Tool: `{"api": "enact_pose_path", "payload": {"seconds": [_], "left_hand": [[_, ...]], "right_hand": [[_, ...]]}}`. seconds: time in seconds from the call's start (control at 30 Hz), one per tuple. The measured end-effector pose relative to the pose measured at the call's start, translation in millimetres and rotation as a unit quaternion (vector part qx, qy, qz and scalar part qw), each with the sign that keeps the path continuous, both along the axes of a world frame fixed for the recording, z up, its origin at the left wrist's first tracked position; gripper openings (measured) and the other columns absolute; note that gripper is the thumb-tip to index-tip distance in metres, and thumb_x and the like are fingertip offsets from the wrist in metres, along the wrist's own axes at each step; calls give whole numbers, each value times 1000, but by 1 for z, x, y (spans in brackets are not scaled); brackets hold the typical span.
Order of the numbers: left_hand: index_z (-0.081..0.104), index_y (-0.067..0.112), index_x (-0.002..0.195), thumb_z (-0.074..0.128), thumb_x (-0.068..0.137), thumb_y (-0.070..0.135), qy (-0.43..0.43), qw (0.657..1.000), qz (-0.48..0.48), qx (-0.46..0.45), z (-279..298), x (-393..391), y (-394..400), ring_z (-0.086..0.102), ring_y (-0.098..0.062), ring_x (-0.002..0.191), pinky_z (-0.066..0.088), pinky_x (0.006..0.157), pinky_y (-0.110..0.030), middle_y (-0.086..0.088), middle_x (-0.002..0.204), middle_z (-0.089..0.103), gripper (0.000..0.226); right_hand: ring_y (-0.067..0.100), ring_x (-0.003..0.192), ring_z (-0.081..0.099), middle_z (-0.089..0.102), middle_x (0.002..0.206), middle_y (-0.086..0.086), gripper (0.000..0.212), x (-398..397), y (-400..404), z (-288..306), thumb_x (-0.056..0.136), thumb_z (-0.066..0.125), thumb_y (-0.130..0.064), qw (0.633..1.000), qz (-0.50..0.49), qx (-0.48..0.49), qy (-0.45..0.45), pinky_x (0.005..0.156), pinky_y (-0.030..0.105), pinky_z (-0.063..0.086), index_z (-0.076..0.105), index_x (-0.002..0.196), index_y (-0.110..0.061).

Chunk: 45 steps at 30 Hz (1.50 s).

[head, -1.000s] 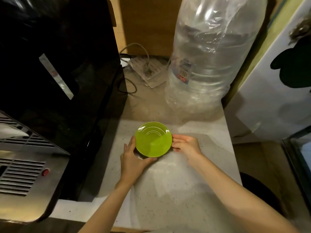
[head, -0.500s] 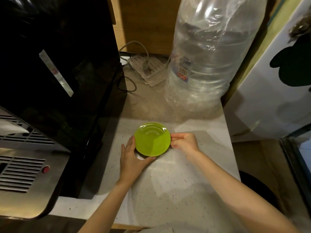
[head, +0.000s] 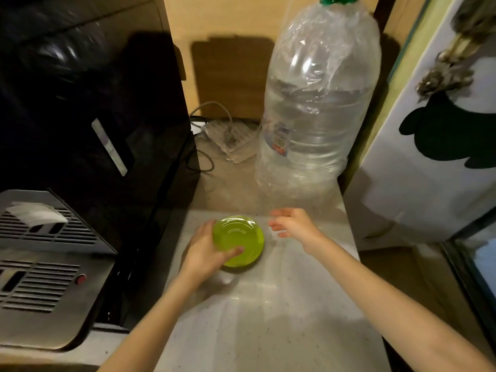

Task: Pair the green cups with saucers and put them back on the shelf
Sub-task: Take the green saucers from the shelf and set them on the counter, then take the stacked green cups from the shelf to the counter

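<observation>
A bright green saucer [head: 239, 238] lies in the middle of the pale speckled counter [head: 268, 318]. My left hand [head: 206, 251] holds it at its left rim, thumb over the near edge and fingers curled behind the far side. My right hand [head: 294, 224] hovers just right of the saucer with relaxed, spread fingers and touches nothing. No green cup is in view.
A black and steel coffee machine [head: 88, 157] fills the left side. A large clear water bottle [head: 316, 111] wrapped in plastic stands at the back right. A white power strip [head: 230, 140] with cables lies behind. A white appliance [head: 434, 157] stands past the counter's right edge.
My right hand has let go of the saucer's right rim and moved away to the right. My left hand now grips the saucer with the thumb on top. The camera view has tilted up.
</observation>
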<state>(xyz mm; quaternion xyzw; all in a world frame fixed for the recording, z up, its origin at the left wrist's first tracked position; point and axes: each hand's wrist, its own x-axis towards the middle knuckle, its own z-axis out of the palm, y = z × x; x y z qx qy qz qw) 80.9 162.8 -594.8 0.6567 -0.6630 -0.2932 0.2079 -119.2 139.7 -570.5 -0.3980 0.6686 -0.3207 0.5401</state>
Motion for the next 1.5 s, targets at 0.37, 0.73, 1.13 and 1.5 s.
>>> {"api": "enact_pose_path", "payload": {"seconds": [0.37,0.73,1.13,1.5], "left_hand": [[65,12,107,75,70,30,146,979,-141,-15,178,-64,-62,63,-4,82,48,77,-21,-3,97,72,42],[59,22,111,75,64,28,292,903,-252,-190,351,-107,-74,64,-7,99,53,86,-24,2,111,66,50],[48,24,129,73,68,36,224,845,-252,-416,481,-143,-99,57,-12,108,49,87,-25,4,120,56,67],[41,18,133,64,73,46,137,802,-233,-533,560,-165,-146,51,-13,111,43,88,-27,-4,129,55,71]], "right_hand": [[27,102,65,67,111,13,35,-49,4,183,88,55,-13,981,77,-176,21,80,30,52,54,123,-9],[3,91,66,69,100,-1,36,-87,10,341,80,66,-10,879,78,-435,176,70,8,52,58,113,-23],[12,103,60,55,119,-1,48,-117,3,466,82,63,-24,768,45,-546,332,91,30,50,47,127,-20],[15,104,56,56,109,-2,43,-157,-33,558,83,62,-23,690,-33,-598,407,89,29,48,49,123,-19]]}}
